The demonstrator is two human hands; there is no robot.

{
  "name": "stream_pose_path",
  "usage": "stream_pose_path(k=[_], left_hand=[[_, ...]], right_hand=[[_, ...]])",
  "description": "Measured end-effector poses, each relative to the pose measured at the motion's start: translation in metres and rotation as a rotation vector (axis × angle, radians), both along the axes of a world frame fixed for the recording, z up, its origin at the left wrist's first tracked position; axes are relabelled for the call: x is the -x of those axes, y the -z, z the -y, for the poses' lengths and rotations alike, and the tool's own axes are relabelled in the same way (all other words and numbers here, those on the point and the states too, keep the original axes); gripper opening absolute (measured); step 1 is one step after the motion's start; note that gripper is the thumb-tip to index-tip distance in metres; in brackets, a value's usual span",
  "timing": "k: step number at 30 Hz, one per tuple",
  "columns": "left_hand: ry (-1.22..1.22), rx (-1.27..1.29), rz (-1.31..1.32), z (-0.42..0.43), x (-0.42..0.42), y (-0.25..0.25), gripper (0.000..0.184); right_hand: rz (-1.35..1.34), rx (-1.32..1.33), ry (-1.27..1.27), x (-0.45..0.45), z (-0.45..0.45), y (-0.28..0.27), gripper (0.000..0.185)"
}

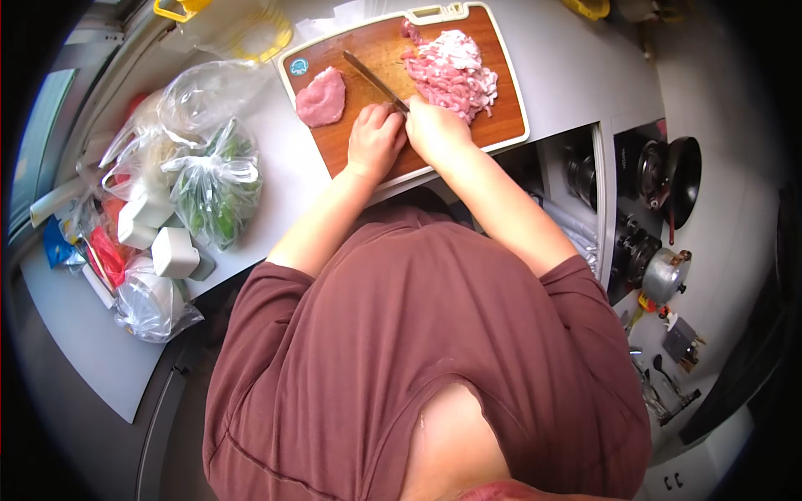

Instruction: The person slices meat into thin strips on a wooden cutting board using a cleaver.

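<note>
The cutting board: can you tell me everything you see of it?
The cutting board lies flat on the pale counter. It has a brown, wood-look face, a pale rim, a handle at its far edge and a round blue-green sticker. It bears a meat piece at left and cut meat at right. The right hand holds a knife over it, beside the left hand.

A knife [376,79] slants over the brown board [505,123] between a pink meat slab [322,98] and shredded meat [455,75].

Wood-look brown board [368,88], glossy clear plastic bags [215,179], matt maroon cloth shirt [418,309]
</note>
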State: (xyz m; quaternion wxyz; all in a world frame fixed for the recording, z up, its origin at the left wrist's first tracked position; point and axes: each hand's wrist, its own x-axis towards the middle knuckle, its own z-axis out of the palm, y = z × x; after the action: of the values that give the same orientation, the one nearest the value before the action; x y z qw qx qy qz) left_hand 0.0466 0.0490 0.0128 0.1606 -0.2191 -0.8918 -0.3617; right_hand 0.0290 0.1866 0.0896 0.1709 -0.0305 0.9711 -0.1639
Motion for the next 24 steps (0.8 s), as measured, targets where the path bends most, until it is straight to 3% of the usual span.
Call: stream_pose_path(k=[3,7,15,24], left_hand=[[-0.06,-0.004,-0.016,-0.004,-0.002,0.004,0.023],[-0.077,0.01,-0.021,-0.005,-0.003,0.002,0.021],[-0.047,-0.063,0.037,0.0,-0.007,-0.014,0.02],[-0.048,-0.019,0.035,0.001,-0.003,-0.003,0.022]], right_hand=[[0.128,-0.005,0.054,-0.023,-0.021,-0.013,0.019],[0.107,-0.049,0.072,-0.049,-0.052,-0.023,0.018],[-0.077,0.043,0.029,-0.05,-0.043,-0.035,0.013],[0.122,-0.011,-0.007,-0.061,-0.028,-0.042,0.014]])
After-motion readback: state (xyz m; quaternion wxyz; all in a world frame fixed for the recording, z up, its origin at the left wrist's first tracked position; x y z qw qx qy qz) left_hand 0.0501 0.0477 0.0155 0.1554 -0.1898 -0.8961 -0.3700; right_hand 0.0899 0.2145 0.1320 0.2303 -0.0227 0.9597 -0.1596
